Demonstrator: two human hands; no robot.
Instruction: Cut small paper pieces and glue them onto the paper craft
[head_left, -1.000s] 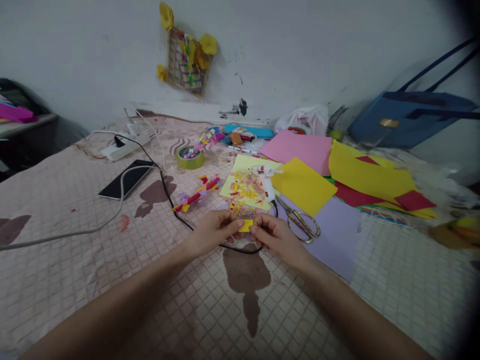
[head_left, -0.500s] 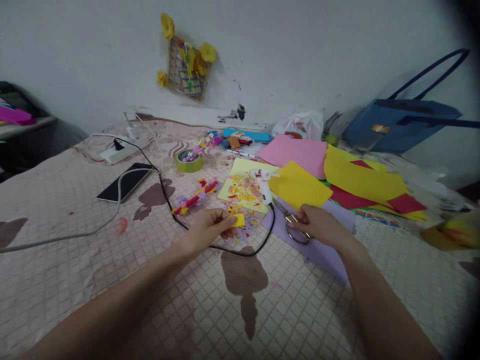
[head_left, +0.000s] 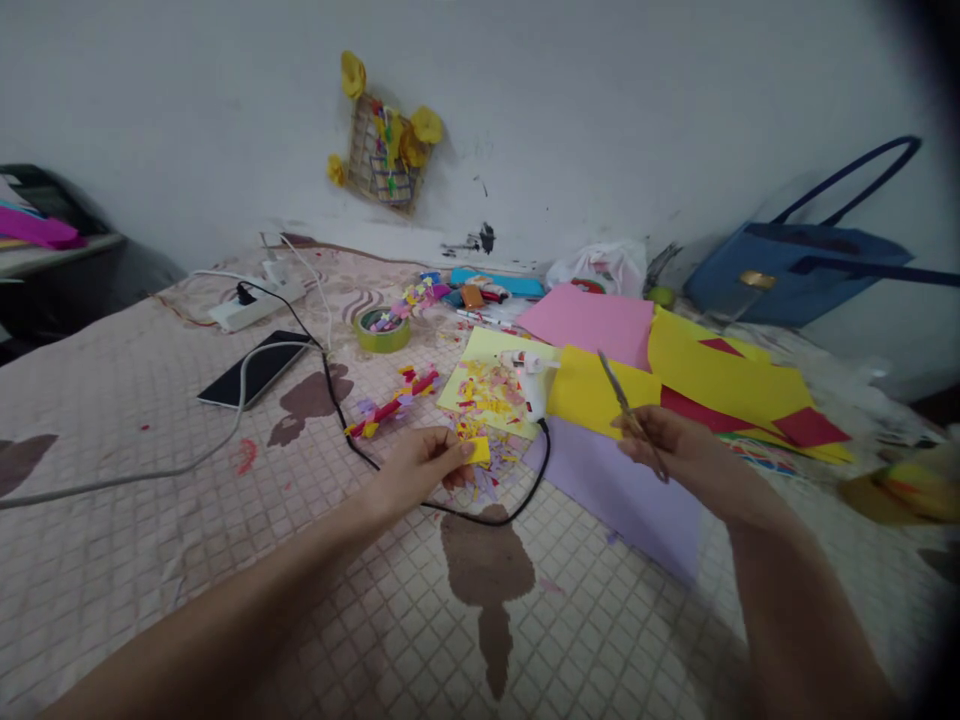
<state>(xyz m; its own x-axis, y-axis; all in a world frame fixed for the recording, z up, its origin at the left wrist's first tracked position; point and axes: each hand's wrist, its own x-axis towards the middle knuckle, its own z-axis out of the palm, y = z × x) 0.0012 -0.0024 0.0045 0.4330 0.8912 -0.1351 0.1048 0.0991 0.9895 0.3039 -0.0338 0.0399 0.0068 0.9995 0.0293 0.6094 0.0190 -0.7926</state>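
Observation:
Between the thumb and fingers of my left hand (head_left: 431,460) is a small yellow piece of paper (head_left: 478,451). My right hand (head_left: 667,440) grips a pair of scissors (head_left: 616,386), raised above the purple sheet (head_left: 622,490) with the blades pointing up and away. Behind my left hand lie many paper scraps (head_left: 491,390), partly on a pale yellow sheet (head_left: 469,360). A white glue gun (head_left: 532,385) rests there, its black cord curving below my left hand. A red stick with paper bits (head_left: 394,405) lies left of the scraps.
Yellow paper (head_left: 604,390), pink paper (head_left: 592,320) and more coloured sheets lie at the right. A roll of tape (head_left: 382,330), a phone (head_left: 255,370) and a power strip (head_left: 259,305) are at the left. A blue bag (head_left: 795,270) stands by the wall.
My right hand has picked the scissors up off the purple sheet and turned the blades upward. My left hand keeps the yellow paper in nearly the same place. The view has tilted slightly upward.

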